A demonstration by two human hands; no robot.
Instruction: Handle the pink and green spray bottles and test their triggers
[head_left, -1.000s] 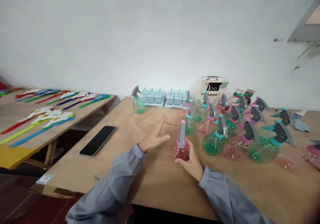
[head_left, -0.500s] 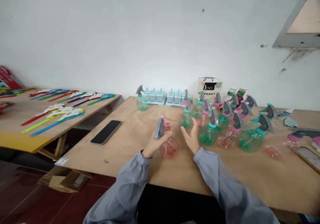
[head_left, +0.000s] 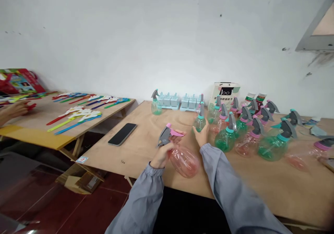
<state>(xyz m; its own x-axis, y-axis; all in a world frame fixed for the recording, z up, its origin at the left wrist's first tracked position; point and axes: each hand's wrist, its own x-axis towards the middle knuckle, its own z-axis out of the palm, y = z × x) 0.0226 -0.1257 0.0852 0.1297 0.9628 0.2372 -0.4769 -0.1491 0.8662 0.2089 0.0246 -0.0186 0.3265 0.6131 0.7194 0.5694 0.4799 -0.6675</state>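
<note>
My left hand (head_left: 164,153) is closed around the neck of a clear pink spray bottle (head_left: 184,161). That bottle leans, its grey and pink trigger head up to the left and its round base down to the right, above the near part of the table. My right hand (head_left: 201,133) has its thumb and fingers on either side of a clear green spray bottle (head_left: 199,122) with a grey and teal head. Just right of that hand, another green spray bottle (head_left: 224,140) stands upright among several pink and green ones.
A black phone (head_left: 122,134) lies left on the wooden table (head_left: 146,157). At the wall are pale-blue popsicle molds (head_left: 169,101), a lone green spray bottle (head_left: 156,107) and a printed box (head_left: 224,93). Another person's hand (head_left: 15,112) is over the left table, near colourful hand-shaped sticks (head_left: 75,118).
The pink bottle has tilted, its base swinging right and toward me. My right hand has gone from open beside the green bottle to around it. Another person's hand has appeared at left.
</note>
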